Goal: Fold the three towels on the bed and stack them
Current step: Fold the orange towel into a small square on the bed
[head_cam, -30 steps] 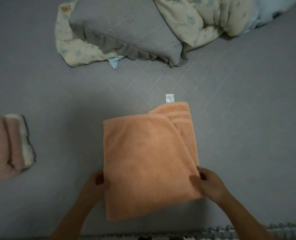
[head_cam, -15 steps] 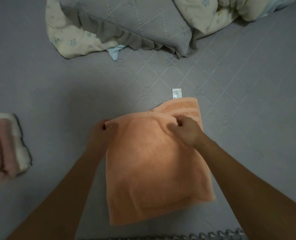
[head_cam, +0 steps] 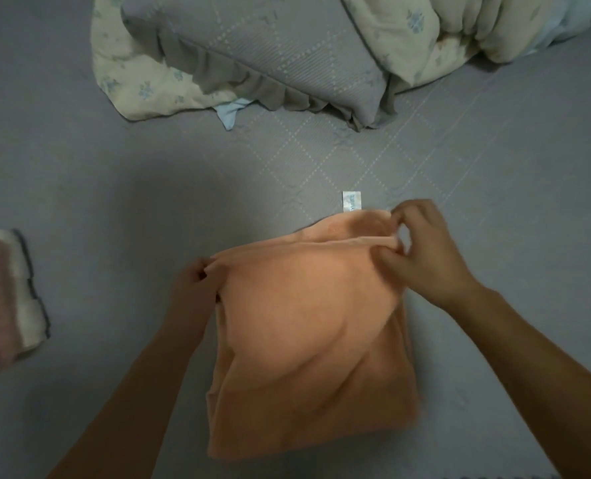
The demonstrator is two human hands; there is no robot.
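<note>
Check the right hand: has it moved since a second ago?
Yes. The right hand went from the orange towel's near right edge to its far corner, beside the white tag.

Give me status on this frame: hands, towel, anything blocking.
Left hand and right hand each pinch a far corner of the orange towel. Towel half folded, label showing. Folded stack waits left. Nothing blocking.

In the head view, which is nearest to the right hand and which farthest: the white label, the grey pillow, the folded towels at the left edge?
From the right hand:
1. White label, just beyond-left of the fingers.
2. Grey pillow, farther up the bed.
3. Folded towels, at the left edge.
</note>
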